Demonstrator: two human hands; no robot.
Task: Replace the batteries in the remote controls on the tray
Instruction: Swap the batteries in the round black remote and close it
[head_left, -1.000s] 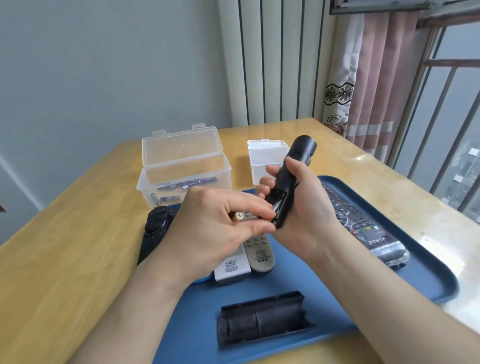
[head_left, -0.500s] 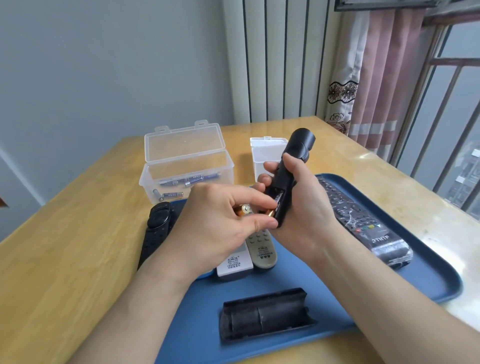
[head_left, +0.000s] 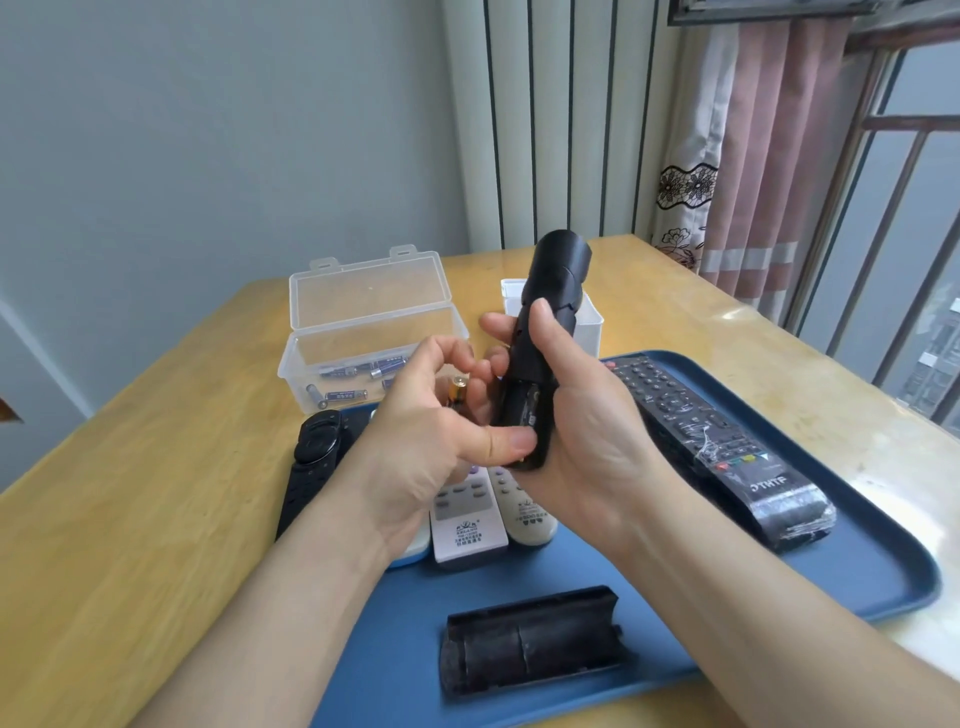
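Observation:
My right hand (head_left: 576, 431) grips a black remote (head_left: 545, 332) upright above the blue tray (head_left: 779, 587), its open battery bay facing left. My left hand (head_left: 431, 447) holds a gold-tipped battery (head_left: 457, 397) in its fingers beside the remote, while its thumb presses at the bottom of the battery bay. The remote's black battery cover (head_left: 530, 644) lies on the tray at the front. On the tray also lie a long black remote (head_left: 717, 447), two pale remotes (head_left: 467, 519) and another black remote (head_left: 311, 457) at the left.
A clear open box (head_left: 363, 332) holding several blue batteries stands behind the tray on the wooden table (head_left: 130, 519). A small white box (head_left: 589, 325) sits behind the held remote. A curtain and window bars are at the right.
The battery has come out of the bay and now stands up in my left fingers. My left thumb has moved down to the bay's bottom end. The remote sits more upright.

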